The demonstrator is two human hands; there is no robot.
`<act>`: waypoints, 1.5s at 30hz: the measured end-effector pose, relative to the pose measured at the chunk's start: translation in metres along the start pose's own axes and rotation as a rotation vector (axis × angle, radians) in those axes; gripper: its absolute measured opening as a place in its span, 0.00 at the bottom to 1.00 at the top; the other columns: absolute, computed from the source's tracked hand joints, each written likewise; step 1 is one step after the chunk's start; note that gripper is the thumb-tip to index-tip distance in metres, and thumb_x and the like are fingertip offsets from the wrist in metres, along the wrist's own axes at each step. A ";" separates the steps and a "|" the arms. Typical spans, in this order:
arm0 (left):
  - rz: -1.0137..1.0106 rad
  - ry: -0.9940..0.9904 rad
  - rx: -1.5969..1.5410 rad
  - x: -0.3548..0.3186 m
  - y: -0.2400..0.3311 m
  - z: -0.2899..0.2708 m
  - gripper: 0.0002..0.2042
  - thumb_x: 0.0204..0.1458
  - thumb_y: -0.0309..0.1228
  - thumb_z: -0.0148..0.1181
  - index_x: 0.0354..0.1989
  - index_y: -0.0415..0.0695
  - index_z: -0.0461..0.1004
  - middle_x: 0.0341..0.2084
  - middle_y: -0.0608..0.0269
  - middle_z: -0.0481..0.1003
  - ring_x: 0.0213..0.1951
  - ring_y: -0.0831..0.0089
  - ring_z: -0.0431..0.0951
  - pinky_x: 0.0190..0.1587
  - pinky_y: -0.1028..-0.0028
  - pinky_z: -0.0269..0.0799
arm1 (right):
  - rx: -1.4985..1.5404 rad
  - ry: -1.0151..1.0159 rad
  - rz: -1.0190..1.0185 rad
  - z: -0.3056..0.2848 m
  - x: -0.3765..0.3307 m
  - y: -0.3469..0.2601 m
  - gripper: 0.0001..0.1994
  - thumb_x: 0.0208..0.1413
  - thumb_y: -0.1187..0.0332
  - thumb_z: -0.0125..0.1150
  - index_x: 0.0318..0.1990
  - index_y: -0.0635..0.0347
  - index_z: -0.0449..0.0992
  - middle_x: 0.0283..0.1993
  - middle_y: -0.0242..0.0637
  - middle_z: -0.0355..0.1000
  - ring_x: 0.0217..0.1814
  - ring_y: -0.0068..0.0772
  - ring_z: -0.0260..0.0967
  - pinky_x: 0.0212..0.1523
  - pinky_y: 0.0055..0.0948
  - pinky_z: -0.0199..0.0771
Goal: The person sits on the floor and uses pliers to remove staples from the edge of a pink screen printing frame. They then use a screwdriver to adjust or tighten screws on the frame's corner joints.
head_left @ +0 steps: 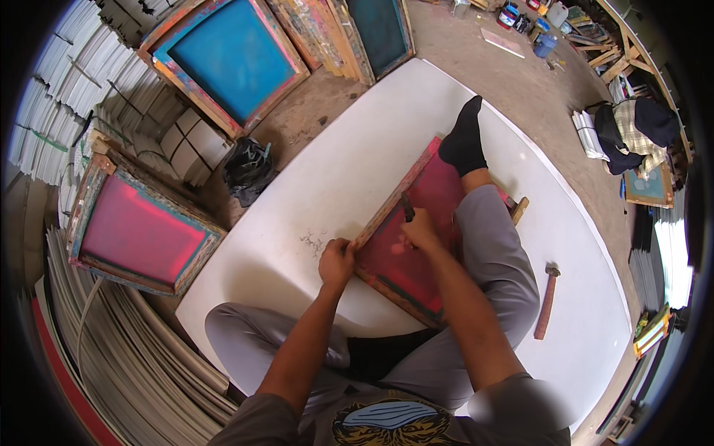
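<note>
A wooden screen-printing frame (405,297) with red mesh lies tilted across my lap, partly under my right leg and foot. My left hand (337,262) is closed on the frame's left rail near its near corner. Over the mesh, close to that same rail, my right hand (422,229) is wrapped round a dark hand tool (407,209). The tool's tip is at the rail; its exact kind is too small to tell. Small thin bits (314,241), looking like staples, are scattered on the white board (290,201) left of the frame.
A hammer (547,303) with a reddish handle lies on the board at right. Blue-meshed (234,63) and pink-meshed (141,230) screen frames stand left, with a black plastic bag (248,171) between them. Paper stacks (82,67) rise behind. Paint containers (508,16) sit far right.
</note>
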State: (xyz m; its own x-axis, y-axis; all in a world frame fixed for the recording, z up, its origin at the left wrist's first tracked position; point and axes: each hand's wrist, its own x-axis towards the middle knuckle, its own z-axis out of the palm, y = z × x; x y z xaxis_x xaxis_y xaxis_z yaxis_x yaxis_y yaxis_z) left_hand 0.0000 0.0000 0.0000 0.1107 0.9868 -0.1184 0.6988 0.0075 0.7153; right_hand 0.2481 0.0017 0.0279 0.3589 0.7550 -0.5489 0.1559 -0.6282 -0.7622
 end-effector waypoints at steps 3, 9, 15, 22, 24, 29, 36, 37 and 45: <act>-0.028 -0.005 0.008 0.000 0.003 0.002 0.14 0.62 0.46 0.62 0.38 0.47 0.82 0.38 0.57 0.80 0.42 0.51 0.82 0.44 0.55 0.76 | 0.066 -0.020 -0.006 0.001 0.003 0.006 0.03 0.51 0.80 0.57 0.33 0.66 0.73 0.22 0.43 0.74 0.17 0.35 0.73 0.15 0.38 0.70; -0.080 -0.047 0.013 0.005 0.001 -0.001 0.14 0.62 0.46 0.62 0.38 0.49 0.82 0.40 0.58 0.81 0.43 0.51 0.82 0.46 0.55 0.76 | 0.252 -0.002 0.029 0.016 -0.006 -0.008 0.01 0.50 0.81 0.58 0.31 0.68 0.73 0.22 0.42 0.73 0.18 0.34 0.72 0.15 0.37 0.69; -0.141 -0.072 0.046 0.004 0.008 -0.003 0.14 0.62 0.47 0.62 0.40 0.50 0.82 0.41 0.59 0.81 0.45 0.51 0.82 0.47 0.54 0.77 | 0.434 -0.064 0.143 0.020 -0.005 -0.016 0.03 0.51 0.79 0.61 0.32 0.67 0.74 0.24 0.42 0.73 0.20 0.34 0.73 0.17 0.37 0.73; -0.181 -0.072 0.017 0.003 0.012 -0.004 0.14 0.61 0.48 0.62 0.40 0.51 0.82 0.42 0.59 0.81 0.46 0.52 0.82 0.47 0.54 0.77 | 0.861 -0.190 0.236 0.027 0.003 -0.009 0.05 0.55 0.73 0.65 0.35 0.64 0.75 0.28 0.39 0.74 0.23 0.34 0.73 0.23 0.39 0.78; -0.165 -0.056 0.008 0.002 0.010 -0.001 0.13 0.61 0.47 0.62 0.40 0.51 0.82 0.41 0.58 0.81 0.45 0.52 0.82 0.47 0.54 0.77 | 0.966 -0.258 0.257 0.031 -0.003 -0.010 0.05 0.56 0.73 0.64 0.35 0.63 0.74 0.28 0.38 0.74 0.23 0.34 0.72 0.24 0.39 0.78; -0.149 -0.102 0.009 0.000 -0.003 -0.004 0.10 0.60 0.41 0.59 0.39 0.50 0.82 0.37 0.59 0.82 0.42 0.51 0.83 0.45 0.56 0.78 | 0.926 -0.443 0.184 0.082 -0.084 -0.048 0.05 0.55 0.74 0.65 0.34 0.60 0.73 0.27 0.38 0.73 0.22 0.34 0.73 0.23 0.37 0.77; -0.326 -0.240 -0.571 0.011 -0.009 -0.060 0.24 0.65 0.53 0.53 0.46 0.43 0.84 0.36 0.59 0.84 0.30 0.64 0.79 0.32 0.62 0.72 | 0.552 -0.568 0.106 0.094 -0.126 -0.072 0.07 0.58 0.73 0.65 0.40 0.59 0.72 0.28 0.38 0.74 0.24 0.33 0.75 0.24 0.36 0.77; -0.391 -0.272 -0.818 0.012 -0.010 -0.069 0.26 0.66 0.54 0.52 0.45 0.42 0.83 0.34 0.62 0.83 0.28 0.68 0.76 0.31 0.65 0.71 | 0.500 -0.594 0.120 0.099 -0.126 -0.065 0.09 0.60 0.70 0.65 0.43 0.60 0.72 0.30 0.40 0.75 0.25 0.34 0.76 0.26 0.36 0.79; -0.604 -0.277 -1.089 0.002 -0.058 -0.093 0.12 0.62 0.39 0.64 0.44 0.42 0.82 0.32 0.69 0.78 0.29 0.76 0.71 0.34 0.71 0.71 | 0.295 -0.797 0.255 0.156 -0.125 -0.020 0.24 0.70 0.49 0.57 0.58 0.62 0.70 0.47 0.50 0.80 0.43 0.44 0.83 0.40 0.46 0.84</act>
State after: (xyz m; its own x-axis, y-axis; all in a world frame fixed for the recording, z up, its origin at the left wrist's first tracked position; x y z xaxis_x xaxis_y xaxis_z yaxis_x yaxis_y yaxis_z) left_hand -0.1065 0.0166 0.0222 0.2143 0.7143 -0.6662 -0.2344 0.6998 0.6748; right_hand 0.0566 -0.0504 0.0581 -0.4141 0.5742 -0.7063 -0.1240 -0.8043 -0.5812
